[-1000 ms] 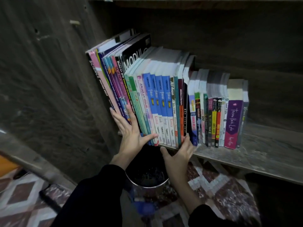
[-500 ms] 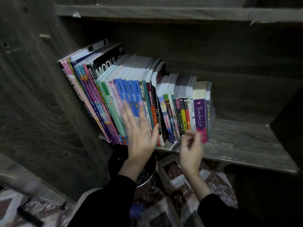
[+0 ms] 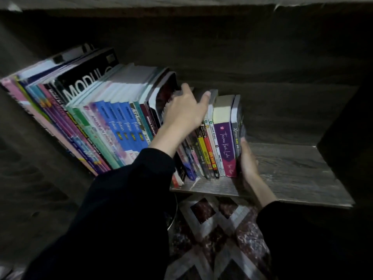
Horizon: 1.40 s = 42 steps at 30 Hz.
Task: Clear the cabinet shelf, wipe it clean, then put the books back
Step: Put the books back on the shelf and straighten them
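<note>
A row of books stands on the grey wooden cabinet shelf (image 3: 292,170). The tall workbooks (image 3: 113,122) lean at the left; the small paperbacks, among them a purple one (image 3: 224,144), stand at the right end. My left hand (image 3: 183,112) reaches over the tops of the paperbacks, fingers going into the gap beside the tall books and thumb stretched across the page edges. My right hand (image 3: 247,162) lies flat against the outer grey book at the row's right end, fingers pointing up.
The shelf's right half is bare wood up to the dark side wall (image 3: 353,118). Another shelf board (image 3: 181,3) runs overhead. Below the shelf, a metal pot (image 3: 171,209) shows partly behind my sleeve, on a patterned carpet (image 3: 218,239).
Both hands left the lower front of the row. The left rose to the tops of the small paperbacks; the right went to the row's right end. The view shifted right.
</note>
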Motion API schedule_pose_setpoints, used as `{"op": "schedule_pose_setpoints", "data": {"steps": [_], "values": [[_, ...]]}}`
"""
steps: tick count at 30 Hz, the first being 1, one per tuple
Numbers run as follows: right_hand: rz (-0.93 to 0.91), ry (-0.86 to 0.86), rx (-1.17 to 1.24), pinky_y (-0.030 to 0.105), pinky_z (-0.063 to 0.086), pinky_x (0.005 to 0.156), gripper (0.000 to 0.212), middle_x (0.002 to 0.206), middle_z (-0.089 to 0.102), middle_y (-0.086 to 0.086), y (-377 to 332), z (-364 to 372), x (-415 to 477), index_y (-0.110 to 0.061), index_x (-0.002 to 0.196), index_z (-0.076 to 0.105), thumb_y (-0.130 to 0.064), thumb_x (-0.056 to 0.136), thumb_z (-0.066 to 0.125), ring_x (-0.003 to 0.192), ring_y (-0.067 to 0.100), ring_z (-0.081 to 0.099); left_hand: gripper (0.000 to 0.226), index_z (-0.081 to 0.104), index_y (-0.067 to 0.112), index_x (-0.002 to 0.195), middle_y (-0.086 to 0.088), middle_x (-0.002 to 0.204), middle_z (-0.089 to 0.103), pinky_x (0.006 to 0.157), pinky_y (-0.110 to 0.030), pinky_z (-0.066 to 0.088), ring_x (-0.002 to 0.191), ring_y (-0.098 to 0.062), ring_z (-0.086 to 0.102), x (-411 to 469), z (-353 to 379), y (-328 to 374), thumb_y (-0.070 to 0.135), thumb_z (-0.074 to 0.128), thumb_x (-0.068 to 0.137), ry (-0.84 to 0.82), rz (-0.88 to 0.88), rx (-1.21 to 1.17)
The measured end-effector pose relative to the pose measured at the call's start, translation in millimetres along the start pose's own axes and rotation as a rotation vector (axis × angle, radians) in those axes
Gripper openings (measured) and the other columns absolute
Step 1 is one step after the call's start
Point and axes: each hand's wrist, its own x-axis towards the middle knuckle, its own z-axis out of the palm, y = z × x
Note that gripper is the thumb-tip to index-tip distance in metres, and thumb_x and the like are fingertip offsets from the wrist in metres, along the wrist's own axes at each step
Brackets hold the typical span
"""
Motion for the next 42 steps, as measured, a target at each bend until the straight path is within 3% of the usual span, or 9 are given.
{"op": "schedule_pose_setpoints", "data": {"steps": [3, 8, 12, 16, 18, 23, 30, 35, 42], "values": [[0.043, -0.091, 0.169, 0.063, 0.006, 0.115, 0.095, 0.155, 0.029, -0.004, 41.2, 15.5, 33.3, -0.058, 0.132, 0.041, -0.104, 0.050, 0.029, 0.147, 0.026, 0.015, 0.064, 0.021, 0.014, 0.147, -0.022, 0.137, 0.048, 0.097, -0.039, 0.037, 0.125, -0.039, 0.046, -6.7, 3.4, 1.2, 0.054, 0.031, 0.099, 0.060, 0.066, 0.036], [0.073, -0.085, 0.263, 0.060, 0.010, 0.116, 0.097, 0.160, 0.016, 0.004, 19.1, 33.4, 16.8, -0.047, 0.137, 0.043, -0.100, 0.056, 0.031, 0.147, 0.026, 0.015, 0.071, 0.018, 0.015, 0.150, -0.024, 0.136, 0.049, 0.100, -0.039, 0.035, 0.125, -0.038, 0.045, -13.6, 3.7, 0.5, 0.061, 0.028, 0.096, 0.062, 0.123, 0.125], [-0.040, -0.105, 0.111, 0.050, -0.010, 0.117, 0.075, 0.158, 0.017, 0.001, -2.9, 23.4, 9.1, -0.035, 0.149, 0.029, -0.075, 0.088, 0.010, 0.148, 0.026, 0.000, 0.093, -0.002, 0.020, 0.153, -0.023, 0.158, -0.001, 0.116, -0.053, -0.004, 0.146, -0.037, -0.010, -24.0, 19.8, -6.4, 0.075, 0.031, 0.086, 0.021, 0.262, 0.421], [-0.150, -0.107, -0.011, 0.048, 0.021, 0.116, 0.079, 0.148, 0.042, 0.006, -8.1, 12.0, 10.0, -0.027, 0.143, 0.041, -0.076, 0.088, 0.015, 0.138, 0.027, 0.036, 0.102, -0.032, 0.018, 0.142, -0.022, 0.146, -0.040, 0.109, -0.052, -0.024, 0.133, -0.033, -0.040, -52.5, 58.0, -28.9, 0.064, 0.041, 0.089, 0.105, 0.513, 0.611], [-0.243, 0.019, -0.012, 0.039, 0.027, 0.113, 0.056, 0.146, 0.044, 0.008, -9.0, 3.4, -4.9, -0.020, 0.142, 0.042, -0.053, 0.100, 0.024, 0.135, 0.026, 0.040, 0.099, -0.022, 0.013, 0.148, -0.025, 0.151, -0.029, 0.112, -0.053, -0.018, 0.139, -0.036, -0.028, -72.6, 83.9, -56.0, 0.063, 0.041, 0.090, 0.136, 0.606, 0.707], [-0.468, -0.074, -0.262, 0.052, 0.024, 0.113, 0.079, 0.158, 0.018, -0.007, 19.5, -0.9, -48.9, -0.046, 0.148, -0.002, -0.069, 0.085, 0.041, 0.144, 0.020, 0.019, 0.082, 0.013, 0.011, 0.152, -0.017, 0.158, -0.001, 0.118, -0.049, -0.005, 0.147, -0.031, -0.003, -95.2, 120.6, -132.7, 0.062, 0.036, 0.092, 0.023, 0.793, 0.912], [-0.564, -0.044, -0.485, 0.054, 0.032, 0.108, 0.112, 0.158, 0.021, 0.004, 27.4, 5.7, -40.3, -0.051, 0.134, -0.031, -0.079, 0.068, 0.054, 0.138, 0.028, 0.028, 0.079, 0.004, 0.010, 0.152, -0.003, 0.157, -0.006, 0.116, -0.042, -0.018, 0.145, -0.019, -0.008, -67.9, 115.4, -165.7, 0.061, 0.000, 0.092, -0.048, 0.866, 1.107], [-0.561, 0.062, -0.504, 0.055, 0.032, 0.107, 0.134, 0.156, 0.021, 0.013, 23.0, 16.6, -41.4, -0.032, 0.148, -0.018, -0.085, 0.052, 0.058, 0.136, 0.033, 0.028, 0.080, 0.001, 0.012, 0.150, -0.006, 0.154, -0.015, 0.113, -0.044, -0.023, 0.142, -0.023, -0.015, -69.8, 116.0, -165.1, 0.066, 0.008, 0.092, -0.022, 0.889, 1.168], [-0.494, 0.138, -0.540, 0.048, 0.028, 0.107, 0.132, 0.146, 0.030, 0.019, 14.6, 27.0, -36.8, -0.018, 0.152, -0.004, -0.071, 0.057, 0.072, 0.132, 0.032, 0.030, 0.052, 0.049, 0.010, 0.139, -0.017, 0.148, 0.039, 0.119, -0.041, 0.015, 0.143, -0.027, 0.026, -72.3, 97.4, -163.1, 0.034, 0.032, 0.096, 0.046, 1.100, 0.733]]}}
